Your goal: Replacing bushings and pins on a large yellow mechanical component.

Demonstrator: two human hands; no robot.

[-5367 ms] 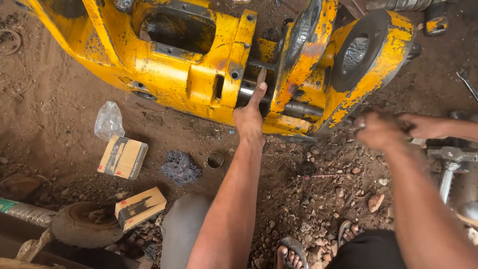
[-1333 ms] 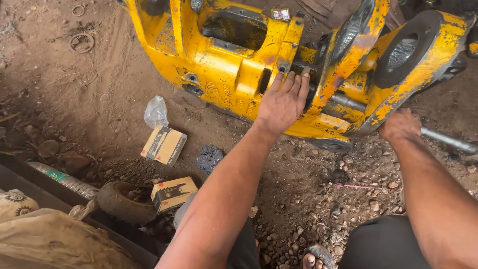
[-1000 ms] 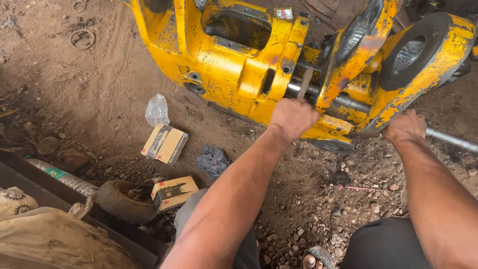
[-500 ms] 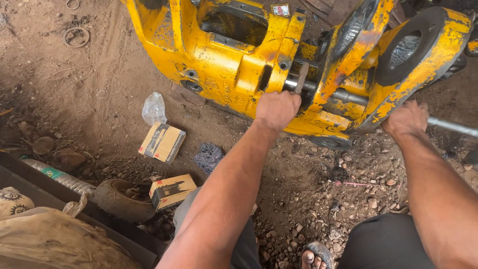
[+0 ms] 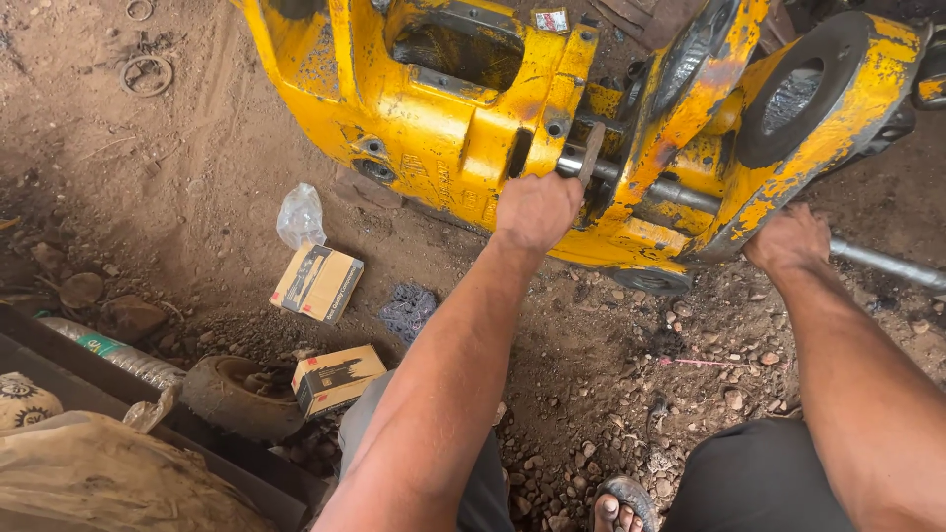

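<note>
A big yellow machine housing (image 5: pixel 434 118) with worn paint lies on the dirt. A steel shaft (image 5: pixel 680 194) runs through its lugs and sticks out at the right. My left hand (image 5: pixel 537 209) is closed at the shaft between two lugs, pinching a flat rusty washer (image 5: pixel 592 150) that stands on edge there. My right hand (image 5: pixel 788 239) sits at the housing's lower right edge, wrapped around the protruding end of the shaft (image 5: pixel 887 264). A round yellow eye with a dark bore (image 5: pixel 793 94) is just above that hand.
Two small cardboard boxes (image 5: pixel 318 282) (image 5: pixel 338 377), a clear plastic bag (image 5: pixel 301 215), a dark rag (image 5: pixel 408 310), a small black wheel (image 5: pixel 239 394) and a plastic bottle (image 5: pixel 113 353) lie on the dirt at left. Metal rings (image 5: pixel 146 74) lie far left. My sandalled foot (image 5: pixel 618 504) is below on gravel.
My left hand went from a flat palm on the housing to a closed grip at the shaft and washer. My right hand stayed on the shaft's end. The view shifted slightly.
</note>
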